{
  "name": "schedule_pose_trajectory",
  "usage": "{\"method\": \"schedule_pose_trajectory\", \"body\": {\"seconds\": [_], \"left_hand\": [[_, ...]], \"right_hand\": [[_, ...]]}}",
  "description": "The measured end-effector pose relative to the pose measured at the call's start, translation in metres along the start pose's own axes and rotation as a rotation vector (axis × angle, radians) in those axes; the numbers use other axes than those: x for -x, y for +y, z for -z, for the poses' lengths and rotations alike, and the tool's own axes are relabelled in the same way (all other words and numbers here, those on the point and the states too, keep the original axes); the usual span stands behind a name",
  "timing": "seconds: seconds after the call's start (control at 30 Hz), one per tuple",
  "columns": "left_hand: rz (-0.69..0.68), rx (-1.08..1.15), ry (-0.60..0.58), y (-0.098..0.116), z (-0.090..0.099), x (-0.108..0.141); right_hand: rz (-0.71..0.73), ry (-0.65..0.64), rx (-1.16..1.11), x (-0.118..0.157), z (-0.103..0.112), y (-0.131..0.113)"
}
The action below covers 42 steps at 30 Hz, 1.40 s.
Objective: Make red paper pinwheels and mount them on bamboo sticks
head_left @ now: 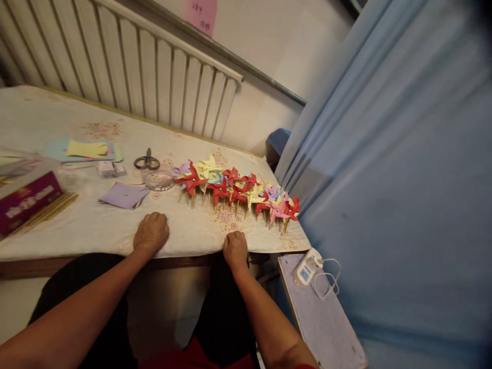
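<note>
My left hand (151,232) rests curled on the flowered tablecloth (192,230), just below a stack of purple paper squares (124,195). At the table's front edge lies my right hand (236,247), its fingers folded. Neither hand shows anything in it. Many paper pinwheels (238,192) in red, yellow, pink and purple, on thin sticks, stand close together beyond my right hand. Black-handled scissors (146,162) lie above a clear round dish (159,181). Small boxes (110,169) sit beside more coloured paper (86,149).
At the left, a purple box (31,202) lies by a bundle of thin sticks (52,210). A radiator (154,72) runs behind the table. A blue curtain (392,179) hangs at the right, beside a small bench (326,328) with a white power strip (307,267) and cable.
</note>
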State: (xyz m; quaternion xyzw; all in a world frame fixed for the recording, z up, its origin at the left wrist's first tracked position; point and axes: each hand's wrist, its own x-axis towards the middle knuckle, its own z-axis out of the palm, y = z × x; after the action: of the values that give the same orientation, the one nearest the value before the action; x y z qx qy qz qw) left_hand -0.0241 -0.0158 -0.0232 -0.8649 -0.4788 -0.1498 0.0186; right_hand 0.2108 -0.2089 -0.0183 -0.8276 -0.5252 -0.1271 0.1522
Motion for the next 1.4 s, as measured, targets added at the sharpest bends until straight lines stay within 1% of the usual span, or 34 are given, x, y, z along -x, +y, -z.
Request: {"method": "schedule_pose_trajectory", "body": {"seconds": [0.23, 0.4, 0.7, 1.1, 1.4], "left_hand": [[0.035, 0.047, -0.005, 0.006, 0.011, 0.006], [0.065, 0.078, -0.020, 0.008, 0.013, 0.008], [0.066, 0.103, -0.028, 0.011, 0.017, 0.011], [0.066, 0.146, -0.015, 0.010, 0.016, 0.013], [0.039, 0.142, -0.014, 0.011, 0.012, 0.011]], "right_hand": [[0.034, 0.031, -0.015, 0.003, 0.000, 0.002], [0.050, 0.039, -0.026, 0.005, 0.001, 0.001], [0.065, 0.052, -0.038, 0.008, 0.002, 0.001], [0.091, 0.026, -0.008, 0.009, 0.004, 0.001], [0.135, 0.033, -0.029, 0.007, -0.001, -0.001]]}}
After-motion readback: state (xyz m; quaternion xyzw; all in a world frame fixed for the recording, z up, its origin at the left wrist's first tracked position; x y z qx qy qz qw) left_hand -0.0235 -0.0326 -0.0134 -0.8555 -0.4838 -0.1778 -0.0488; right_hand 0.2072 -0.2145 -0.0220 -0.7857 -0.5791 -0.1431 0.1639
